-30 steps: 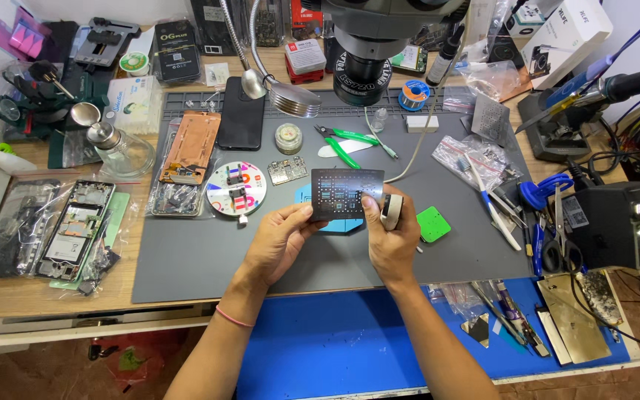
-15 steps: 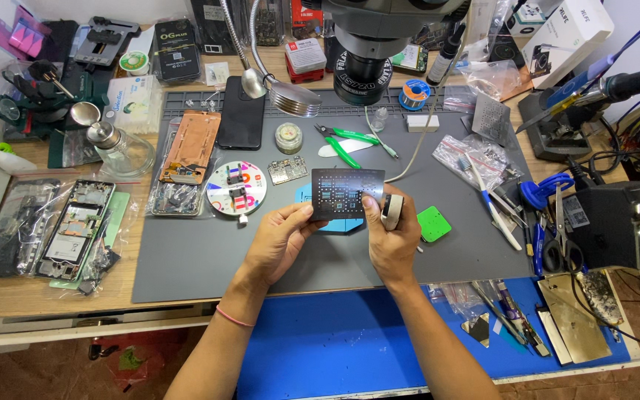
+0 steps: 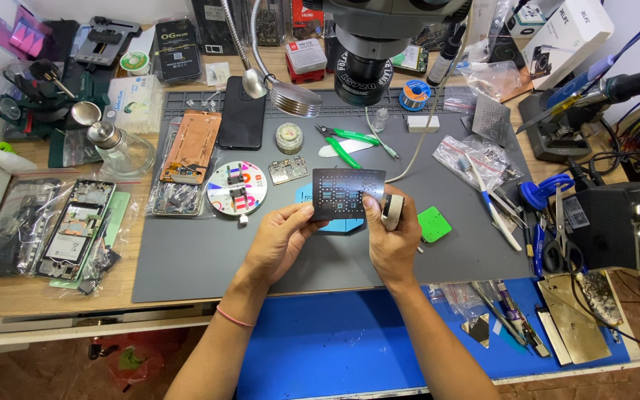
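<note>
Holding a dark stencil [image 3: 348, 192] above the grey mat [image 3: 187, 259], both hands work at the bench's middle. The left hand [image 3: 279, 241] pinches the stencil's lower left edge between thumb and curled fingers. The right hand [image 3: 388, 237] pinches its lower right corner with thumb and forefinger, and its other fingers are closed round a small pale roll [image 3: 392, 211]. Under the stencil a blue pad [image 3: 338, 224] lies on the mat, with a green square [image 3: 434, 223] just right of the right hand.

Left of the hands, a round white tray [image 3: 237, 188] carries small parts. A clear bag [image 3: 187, 152] holds a copper-coloured phone frame. Further left, two more clear bags [image 3: 46, 226] hold opened phones. A glass bottle [image 3: 116, 144] stands near the mat's upper left corner, and a small round tin [image 3: 289, 138] sits by green-handled cutters [image 3: 346, 141]. What the tin holds cannot be told.
</note>
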